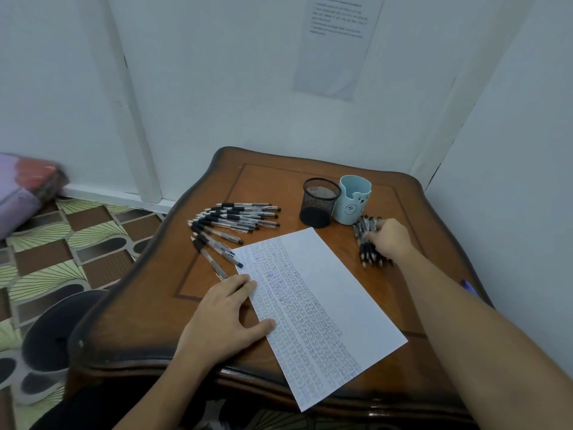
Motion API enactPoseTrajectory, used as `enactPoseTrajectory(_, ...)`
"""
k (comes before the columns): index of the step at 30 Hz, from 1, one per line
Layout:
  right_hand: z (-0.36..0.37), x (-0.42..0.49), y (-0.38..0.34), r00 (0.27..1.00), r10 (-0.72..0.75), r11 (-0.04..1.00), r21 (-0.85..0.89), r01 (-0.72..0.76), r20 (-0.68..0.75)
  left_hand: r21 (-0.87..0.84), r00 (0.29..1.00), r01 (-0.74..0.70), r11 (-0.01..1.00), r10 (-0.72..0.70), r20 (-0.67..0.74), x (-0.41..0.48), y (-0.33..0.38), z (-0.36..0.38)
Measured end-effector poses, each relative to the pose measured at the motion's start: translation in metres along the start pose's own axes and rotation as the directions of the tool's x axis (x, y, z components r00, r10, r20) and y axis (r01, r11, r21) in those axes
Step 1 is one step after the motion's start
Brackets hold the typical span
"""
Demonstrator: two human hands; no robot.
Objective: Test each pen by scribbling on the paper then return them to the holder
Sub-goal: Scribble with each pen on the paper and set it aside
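Firmly, left hand (223, 318) presses rectangular paper (325, 290) — right hand (392, 240) grips slim pens (366, 254).

Just 1 view is given, from a wide-angle camera on the person's head, facing forward and steeply down onto the wooden table (266, 187). It sits close. Both forearms enter from the bottom edge, with the left hand (223, 311) low at centre and the right hand (392, 240) on a bundle of pens (366, 243) further right. The lens bends the table's edges and also takes in the white wall corner, a printed sheet (335, 48) high on the wall, and the patterned floor (62, 243) at left.
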State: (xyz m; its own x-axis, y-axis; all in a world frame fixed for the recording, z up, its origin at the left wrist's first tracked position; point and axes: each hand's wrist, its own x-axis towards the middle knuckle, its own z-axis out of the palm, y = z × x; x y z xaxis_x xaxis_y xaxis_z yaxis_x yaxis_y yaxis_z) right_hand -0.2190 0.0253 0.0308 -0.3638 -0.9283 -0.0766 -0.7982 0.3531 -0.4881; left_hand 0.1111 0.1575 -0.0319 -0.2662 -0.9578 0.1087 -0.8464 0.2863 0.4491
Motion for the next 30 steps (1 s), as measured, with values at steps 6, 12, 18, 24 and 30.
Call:
enactPoseTrajectory(6, 0.002, -0.027, -0.009, 0.976, -0.17, 0.985, -0.023, 0.168, -0.136, -0.021, 1.0, -0.007, 1.0, 0.007, -0.02, 0.001, 0.001, 0.0)
enactPoseTrajectory(12, 0.049, -0.048, -0.064, 0.86, -0.508, 0.858, 0.104, 0.502, 0.038, -0.019, 1.0, 0.011, 1.0, -0.011, -0.009, 0.0, 0.002, -0.001)
enactPoseTrajectory(18, 0.11, -0.04, -0.119, 0.917, -0.388, 0.903, 0.239, 0.358, 0.095, 0.013, 0.999, -0.017, 1.0, 0.017, -0.033, -0.001, 0.003, -0.002)
enactPoseTrajectory(24, 0.126, -0.024, -0.133, 0.958, -0.286, 0.942, 0.182, 0.28, 0.007, 0.034, 0.998, -0.037, 0.999, 0.039, -0.052, 0.0, 0.0, -0.002)
enactPoseTrajectory(30, 0.088, -0.042, -0.114, 0.944, -0.325, 0.701, 0.686, 0.197, 0.061, 0.017, 0.999, -0.033, 0.999, 0.033, -0.018, 0.0, -0.003, -0.001)
